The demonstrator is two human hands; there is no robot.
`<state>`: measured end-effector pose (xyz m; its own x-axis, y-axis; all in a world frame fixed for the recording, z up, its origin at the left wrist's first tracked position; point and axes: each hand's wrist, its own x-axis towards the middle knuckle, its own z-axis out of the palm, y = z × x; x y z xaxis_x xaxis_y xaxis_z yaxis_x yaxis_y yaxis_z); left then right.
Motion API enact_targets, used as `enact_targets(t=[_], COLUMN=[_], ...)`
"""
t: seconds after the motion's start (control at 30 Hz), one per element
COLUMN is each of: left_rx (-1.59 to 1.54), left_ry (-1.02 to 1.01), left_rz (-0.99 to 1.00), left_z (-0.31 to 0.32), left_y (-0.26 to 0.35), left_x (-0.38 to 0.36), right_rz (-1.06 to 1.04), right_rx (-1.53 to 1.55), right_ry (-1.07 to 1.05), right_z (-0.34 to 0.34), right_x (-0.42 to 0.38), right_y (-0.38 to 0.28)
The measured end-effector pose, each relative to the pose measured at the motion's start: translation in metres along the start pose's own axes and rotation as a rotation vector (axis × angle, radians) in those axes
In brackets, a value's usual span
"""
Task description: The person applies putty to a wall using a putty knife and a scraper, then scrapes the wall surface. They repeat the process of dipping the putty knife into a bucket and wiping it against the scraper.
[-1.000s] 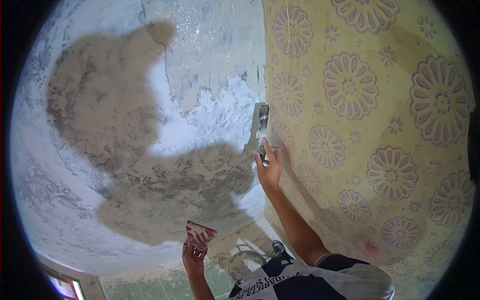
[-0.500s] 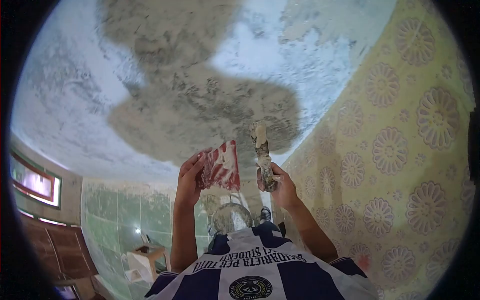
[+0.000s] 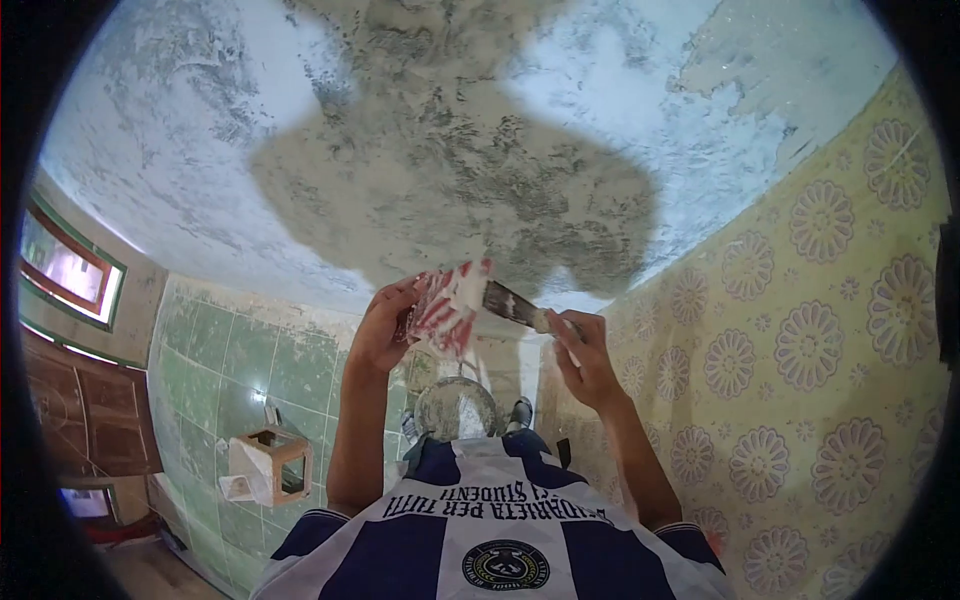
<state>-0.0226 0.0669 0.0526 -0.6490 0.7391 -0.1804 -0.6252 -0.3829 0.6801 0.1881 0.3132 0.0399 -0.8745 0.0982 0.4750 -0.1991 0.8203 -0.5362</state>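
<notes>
My left hand point(image 3: 385, 325) is closed on the left edge of a red, flat plastering board point(image 3: 440, 318) smeared with white paste. In my right hand point(image 3: 583, 358) is a putty knife point(image 3: 515, 305), gripped by its paste-caked handle. Its dark blade points left and meets the right side of the red board, where a thick lump of white paste point(image 3: 468, 293) lies. Both hands are in front of my chest, below the patchy plastered wall point(image 3: 450, 170).
A round bucket point(image 3: 457, 408) stands on the floor between my feet. On the left are green tiles point(image 3: 300, 360), a small wooden stool-like frame point(image 3: 275, 465) and a window point(image 3: 70, 265). Flower-patterned yellow wall covering point(image 3: 770, 360) runs along the right.
The putty knife has swung from upright to pointing left, and its blade has come against the red board. My hands have drawn closer together. The view has shifted.
</notes>
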Motion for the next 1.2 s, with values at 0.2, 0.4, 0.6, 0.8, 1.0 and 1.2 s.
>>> enact_targets(t=[0.2, 0.4, 0.6, 0.8, 1.0, 1.2], left_rx=[0.157, 0.327, 0.381, 0.645, 0.494, 0.526], left_ry=[0.091, 0.232, 0.201, 0.172, 0.228, 0.282], left_rz=[0.196, 0.344, 0.432, 0.509, 0.443, 0.323], left_z=[0.003, 0.035, 0.029, 0.018, 0.012, 0.002], left_y=[0.018, 0.009, -0.01, -0.019, -0.029, -0.038], left_x=[-0.005, -0.005, 0.0, -0.001, -0.004, -0.004], right_rz=[0.288, 0.759, 0.787, 0.692, 0.522, 0.367], right_rx=[0.281, 1.067, 1.027, 1.186, 1.705, 1.335], right_ry=[0.05, 0.043, 0.147, 0.184, 0.391, 0.763], right_z=[-0.014, -0.004, 0.02, 0.016, -0.007, -0.095], right_x=[-0.012, -0.014, 0.0, 0.022, 0.025, 0.054], right_y=[-0.011, -0.057, -0.065, -0.073, -0.054, -0.025])
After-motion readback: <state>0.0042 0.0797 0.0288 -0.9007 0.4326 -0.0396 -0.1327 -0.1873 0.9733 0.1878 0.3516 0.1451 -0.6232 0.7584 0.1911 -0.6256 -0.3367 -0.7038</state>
